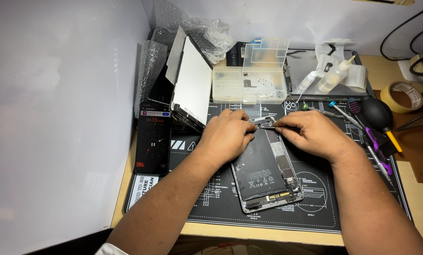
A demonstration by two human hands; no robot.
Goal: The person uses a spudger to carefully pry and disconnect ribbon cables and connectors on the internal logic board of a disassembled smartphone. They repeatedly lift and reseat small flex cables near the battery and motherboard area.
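Standing just behind the person here, looking over their shoulder. One opened phone point(267, 170) lies flat on the black printed repair mat point(206, 198), back cover off, black battery facing up, so everything inside is reachable from above. Both hands meet at its top end: the left hand point(226, 137) rests on the upper left corner, seemingly to pin the frame down, while the right hand point(310, 134) has its fingers point(281, 126) pinched together on a small silvery bracket point(264, 123) sitting at the top edge. The left fingers curl close to the same bracket, but I can't tell if they actually grip it.

Stuff around, counted:
- one second phone point(152, 139) at the left edge of the mat, screen lit with a timer, propped where a glance catches it
- one clear parts box point(250, 82), lid up, right behind the work
- one detached screen panel point(190, 85) leaning upright, out of the way
- two small squeeze bottles point(335, 75) at the back
- one black dust blower point(375, 112)
- one tape roll point(401, 96) on the worktop point(421, 198)
- several screwdrivers point(372, 139) fanned out on the right; I count at least three, the handles overlap
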